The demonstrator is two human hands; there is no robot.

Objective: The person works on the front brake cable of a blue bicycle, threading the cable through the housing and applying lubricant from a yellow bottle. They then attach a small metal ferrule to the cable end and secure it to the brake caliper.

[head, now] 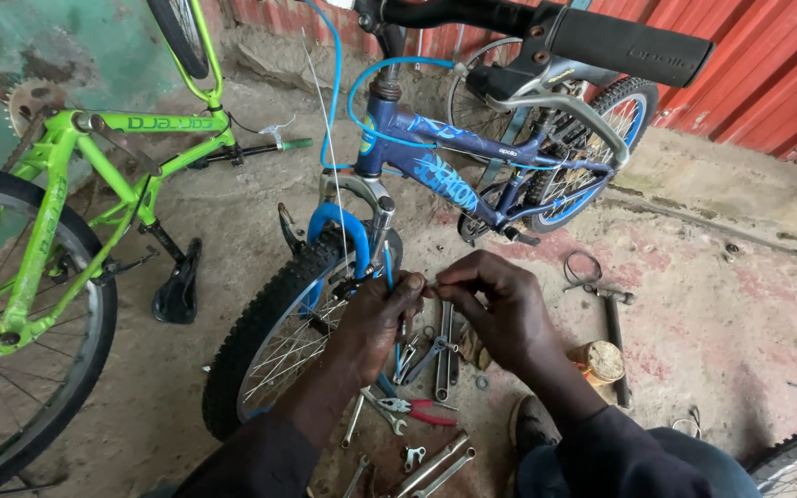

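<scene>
Blue bicycle (454, 161), upright on concrete floor (721, 332), front wheel (279, 323) nearest the person. Left hand (375, 318): grip pinched on a small part just beside the fork, at the blue cable (387, 269). Right hand (500, 309): fingertips pinched together, meeting the left hand's fingers; what they grasp is too small to tell. Below the hands, on the floor: red-handled pliers (412, 409), spanners (435, 466). Right of them: hammer (612, 337), round tin (601, 361). Left: green bicycle (76, 184), inverted.

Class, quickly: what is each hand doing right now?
Left hand: closed, pinching the blue cable by the front wheel.
Right hand: fingers pinched together; what they hold is too small to tell.
</scene>
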